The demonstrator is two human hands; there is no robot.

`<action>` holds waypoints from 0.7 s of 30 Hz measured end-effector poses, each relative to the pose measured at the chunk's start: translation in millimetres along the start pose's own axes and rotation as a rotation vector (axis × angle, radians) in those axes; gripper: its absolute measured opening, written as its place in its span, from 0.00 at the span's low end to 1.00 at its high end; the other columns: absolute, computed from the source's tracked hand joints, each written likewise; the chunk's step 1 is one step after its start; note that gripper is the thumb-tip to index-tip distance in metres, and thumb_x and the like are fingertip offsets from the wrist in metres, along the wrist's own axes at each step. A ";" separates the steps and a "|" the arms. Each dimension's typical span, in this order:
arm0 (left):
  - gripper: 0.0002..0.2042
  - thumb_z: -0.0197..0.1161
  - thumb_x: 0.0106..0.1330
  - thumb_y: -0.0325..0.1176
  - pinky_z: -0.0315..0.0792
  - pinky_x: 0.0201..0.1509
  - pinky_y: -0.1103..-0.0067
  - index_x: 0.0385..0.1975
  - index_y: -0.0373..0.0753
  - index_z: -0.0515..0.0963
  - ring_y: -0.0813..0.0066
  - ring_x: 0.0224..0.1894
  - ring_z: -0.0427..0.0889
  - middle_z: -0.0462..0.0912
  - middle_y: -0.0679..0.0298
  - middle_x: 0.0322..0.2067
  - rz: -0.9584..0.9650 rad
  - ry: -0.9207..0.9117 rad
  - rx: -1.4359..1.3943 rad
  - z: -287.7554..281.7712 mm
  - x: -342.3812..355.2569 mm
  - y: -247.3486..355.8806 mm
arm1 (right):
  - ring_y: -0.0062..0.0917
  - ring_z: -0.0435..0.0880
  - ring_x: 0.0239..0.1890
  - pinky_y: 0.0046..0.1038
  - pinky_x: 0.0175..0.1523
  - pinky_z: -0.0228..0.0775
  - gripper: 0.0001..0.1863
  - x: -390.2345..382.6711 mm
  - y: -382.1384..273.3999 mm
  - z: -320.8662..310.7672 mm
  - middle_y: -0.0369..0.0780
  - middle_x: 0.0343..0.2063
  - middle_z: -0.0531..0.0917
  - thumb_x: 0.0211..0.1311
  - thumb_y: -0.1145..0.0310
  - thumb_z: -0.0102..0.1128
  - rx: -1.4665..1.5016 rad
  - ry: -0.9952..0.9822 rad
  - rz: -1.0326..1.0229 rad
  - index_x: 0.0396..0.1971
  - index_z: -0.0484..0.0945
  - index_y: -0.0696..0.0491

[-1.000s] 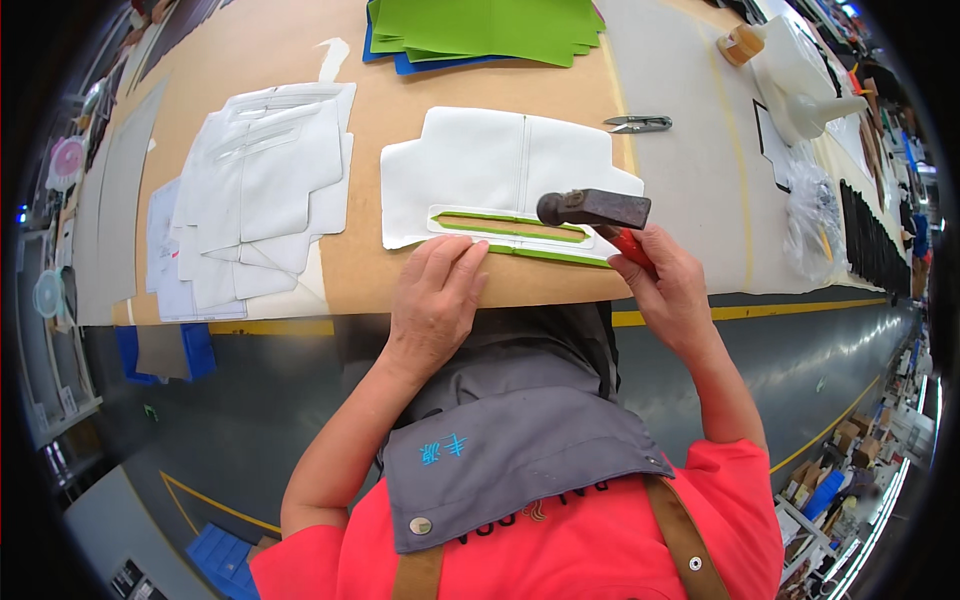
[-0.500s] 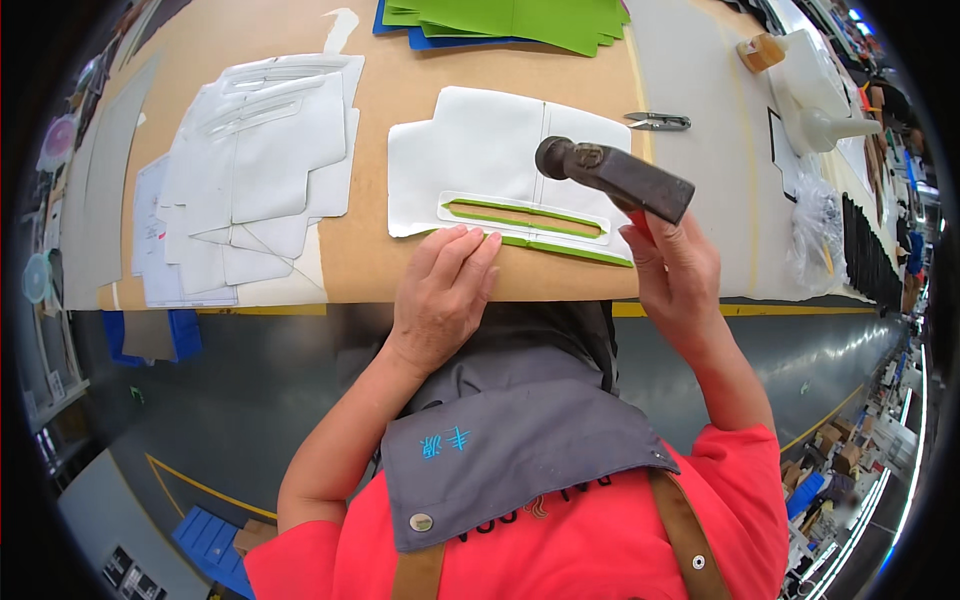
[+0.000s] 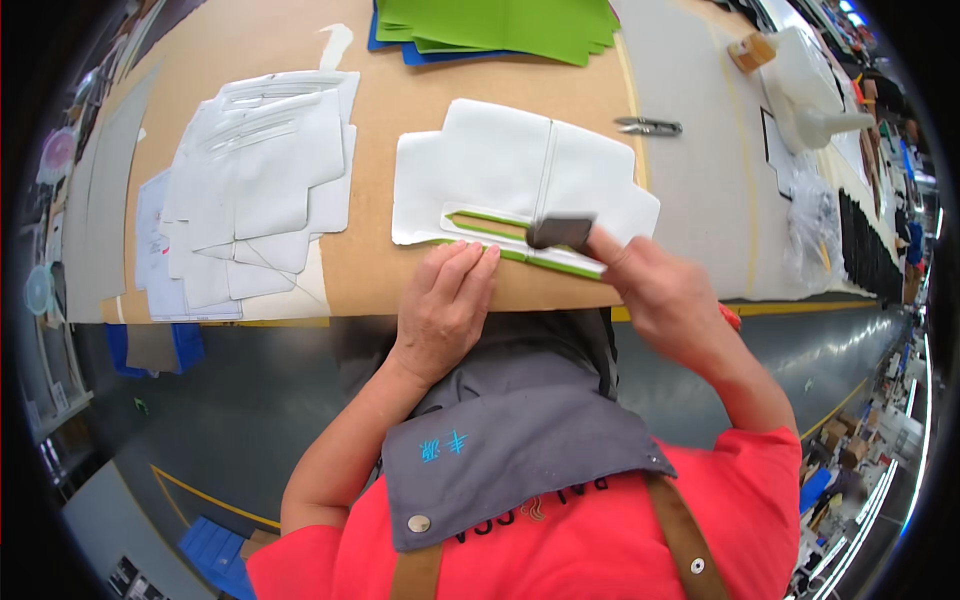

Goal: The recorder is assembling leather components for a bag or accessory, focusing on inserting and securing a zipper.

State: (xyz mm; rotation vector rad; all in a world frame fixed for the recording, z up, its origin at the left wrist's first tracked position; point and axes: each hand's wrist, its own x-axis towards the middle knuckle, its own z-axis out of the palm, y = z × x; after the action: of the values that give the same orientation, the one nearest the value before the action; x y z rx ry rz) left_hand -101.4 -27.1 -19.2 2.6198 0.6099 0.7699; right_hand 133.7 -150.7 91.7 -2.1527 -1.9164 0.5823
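My right hand (image 3: 665,290) grips a hammer (image 3: 562,232), blurred by motion. Its dark head is down over the right part of a white panel (image 3: 490,160), and a red handle end shows behind the hand. The panel lies on the table, with a long slot edged in green and a green strip along its near edge. My left hand (image 3: 445,305) rests its outstretched fingertips on that near edge, left of the hammer. The hammer head covers the slot's right end. Whether it touches the panel I cannot tell.
Several white panels (image 3: 270,170) are stacked to the left. Green sheets (image 3: 500,22) lie over blue ones at the far side. Thread snips (image 3: 650,127) sit right of the panel. Farther right are a white bottle with a spout (image 3: 830,125) and an amber container (image 3: 750,52).
The hammer has come down from its raised position to the slot's right end, turning as my right hand moved. My left hand stays on the near edge.
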 end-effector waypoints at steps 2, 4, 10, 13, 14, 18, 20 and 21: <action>0.18 0.66 0.64 0.25 0.75 0.62 0.68 0.56 0.38 0.81 0.60 0.56 0.78 0.80 0.60 0.51 -0.008 0.014 0.030 -2.3 1.3 0.3 | 0.40 0.82 0.32 0.32 0.39 0.75 0.25 8.7 -0.8 -3.6 0.44 0.34 0.81 0.66 0.79 0.62 0.082 0.121 -0.033 0.63 0.75 0.52; 0.18 0.66 0.64 0.25 0.75 0.62 0.68 0.56 0.38 0.81 0.60 0.56 0.78 0.80 0.60 0.51 -0.012 0.013 0.031 -2.0 2.5 4.3 | 0.37 0.80 0.26 0.36 0.31 0.74 0.29 11.8 0.2 2.1 0.40 0.29 0.78 0.67 0.76 0.59 0.254 0.619 -0.217 0.69 0.71 0.49; 0.18 0.66 0.64 0.25 0.75 0.62 0.68 0.56 0.38 0.81 0.59 0.56 0.78 0.80 0.60 0.51 0.007 0.027 0.028 4.4 6.3 -4.0 | 0.36 0.80 0.26 0.37 0.29 0.73 0.25 8.5 5.5 10.9 0.40 0.27 0.78 0.65 0.77 0.59 0.002 0.166 -0.114 0.63 0.75 0.49; 0.18 0.66 0.64 0.25 0.75 0.61 0.68 0.56 0.38 0.81 0.59 0.56 0.77 0.80 0.60 0.51 -0.012 0.017 0.045 -0.8 0.0 2.7 | 0.37 0.79 0.25 0.38 0.30 0.72 0.27 -4.5 5.4 13.3 0.41 0.27 0.78 0.66 0.77 0.59 0.212 0.381 -0.149 0.65 0.74 0.44; 0.18 0.66 0.64 0.24 0.75 0.61 0.68 0.56 0.38 0.81 0.59 0.56 0.78 0.80 0.60 0.51 0.000 0.015 0.033 -1.6 2.8 4.4 | 0.38 0.79 0.25 0.39 0.30 0.72 0.28 -12.5 8.3 12.7 0.41 0.27 0.77 0.66 0.77 0.58 0.268 0.509 -0.161 0.66 0.73 0.42; 0.19 0.66 0.64 0.24 0.75 0.61 0.68 0.56 0.38 0.81 0.59 0.56 0.77 0.80 0.60 0.51 0.005 0.018 0.023 4.8 6.6 0.5 | 0.37 0.78 0.23 0.37 0.29 0.71 0.31 -24.8 21.7 13.5 0.40 0.24 0.76 0.63 0.78 0.62 -0.102 0.139 0.020 0.67 0.75 0.43; 0.19 0.66 0.64 0.24 0.75 0.61 0.68 0.56 0.38 0.81 0.59 0.56 0.77 0.79 0.60 0.50 -0.006 0.020 0.041 4.0 3.7 -1.4 | 0.37 0.78 0.23 0.37 0.29 0.71 0.31 -27.1 22.4 12.3 0.40 0.24 0.76 0.64 0.77 0.61 0.015 0.297 -0.012 0.68 0.74 0.40; 0.19 0.66 0.64 0.24 0.74 0.61 0.68 0.56 0.38 0.81 0.59 0.56 0.77 0.79 0.61 0.50 -0.012 0.019 0.057 2.3 2.4 -0.4 | 0.37 0.78 0.23 0.38 0.29 0.72 0.32 -30.7 21.2 13.4 0.40 0.24 0.77 0.66 0.75 0.60 0.139 0.450 -0.047 0.69 0.73 0.36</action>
State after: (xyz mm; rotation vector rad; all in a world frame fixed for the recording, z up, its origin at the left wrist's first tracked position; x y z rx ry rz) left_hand -98.4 -26.1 -20.1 2.6609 0.6621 0.7851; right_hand 144.8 -185.3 76.0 -1.9414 -1.6250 0.1893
